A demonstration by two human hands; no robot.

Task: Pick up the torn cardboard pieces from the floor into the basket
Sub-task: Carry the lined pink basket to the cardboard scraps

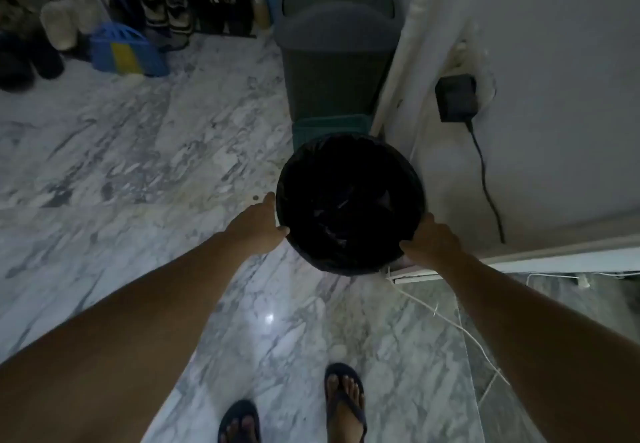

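the basket (351, 151) is a round bin lined with a black plastic bag whose edge is folded over the rim; it sits low, close to the white wall (554, 61) on the right and just in front of a tall grey lidded bin (332, 54). its inside is very dark, and a few pale slivers deep in it may be cardboard pieces, though the gloom makes that hard to confirm. the left hand (254, 226) grips the rim on the basket's left side, thumb hooked at the near edge and fingers wrapped around the outside. the right hand (431, 240) holds the rim on the near right side, fingers curled over the bag's edge. both arms reach forward from the bottom corners. beneath lies a grey-veined marble floor (138, 165), with two feet in dark flip-flops (344, 401) at the bottom. a black adapter (455, 97) is plugged into the wall, and a blue dustpan (124, 52) rests near shoes at the upper left.
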